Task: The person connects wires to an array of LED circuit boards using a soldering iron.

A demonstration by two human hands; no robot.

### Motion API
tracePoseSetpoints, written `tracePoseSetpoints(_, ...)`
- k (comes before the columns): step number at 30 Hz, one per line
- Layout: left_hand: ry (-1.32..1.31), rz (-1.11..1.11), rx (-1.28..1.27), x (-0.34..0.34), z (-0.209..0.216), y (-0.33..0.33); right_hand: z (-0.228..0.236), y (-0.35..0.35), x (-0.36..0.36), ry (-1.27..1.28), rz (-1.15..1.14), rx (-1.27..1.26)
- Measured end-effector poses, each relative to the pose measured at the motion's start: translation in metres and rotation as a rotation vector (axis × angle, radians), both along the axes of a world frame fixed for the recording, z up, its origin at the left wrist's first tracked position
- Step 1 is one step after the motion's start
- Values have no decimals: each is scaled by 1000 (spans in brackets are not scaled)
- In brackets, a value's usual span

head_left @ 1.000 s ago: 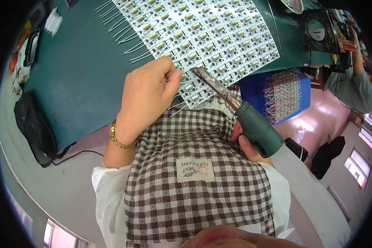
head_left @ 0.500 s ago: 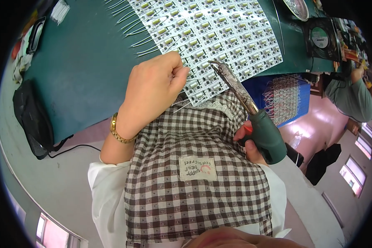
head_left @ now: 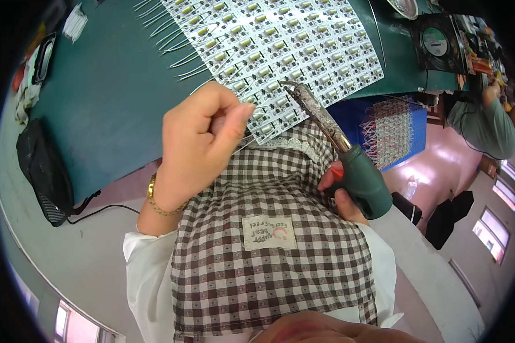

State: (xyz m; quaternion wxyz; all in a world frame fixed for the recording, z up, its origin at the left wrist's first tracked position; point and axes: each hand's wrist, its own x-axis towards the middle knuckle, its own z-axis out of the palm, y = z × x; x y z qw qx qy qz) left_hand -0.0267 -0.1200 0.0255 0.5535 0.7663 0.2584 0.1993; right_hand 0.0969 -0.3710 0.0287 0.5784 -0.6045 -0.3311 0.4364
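The right hand (head_left: 340,194) is gripping a soldering iron (head_left: 349,160), its tip touching the circuit panel (head_left: 280,51) ahead. The left hand (head_left: 197,143) is pinching thin wire (head_left: 252,140) just beside that tip.

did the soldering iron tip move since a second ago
Yes. The soldering iron tip has swung right and up along the panel of small circuit boards, away from the left hand.

Green bench (head_left: 114,108) carries circuit-board panel (head_left: 286,46), fan (head_left: 436,41).
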Motion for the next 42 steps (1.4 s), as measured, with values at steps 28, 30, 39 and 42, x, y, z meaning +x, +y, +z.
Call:
tracePoseSetpoints(28, 224, -17, 444, 12, -18, -8, -2, 10, 1, -282, -8, -167)
tracePoseSetpoints(30, 227, -18, 446, 12, -18, -8, 3, 13, 4, -326, 52, -212)
tracePoseSetpoints(39, 215, -21, 458, 12, -21, -9, 4, 0, 11, -249, 190, -126)
tracePoseSetpoints(42, 210, -22, 451, 12, -22, -7, -5, -11, 8, -109, 158, -66)
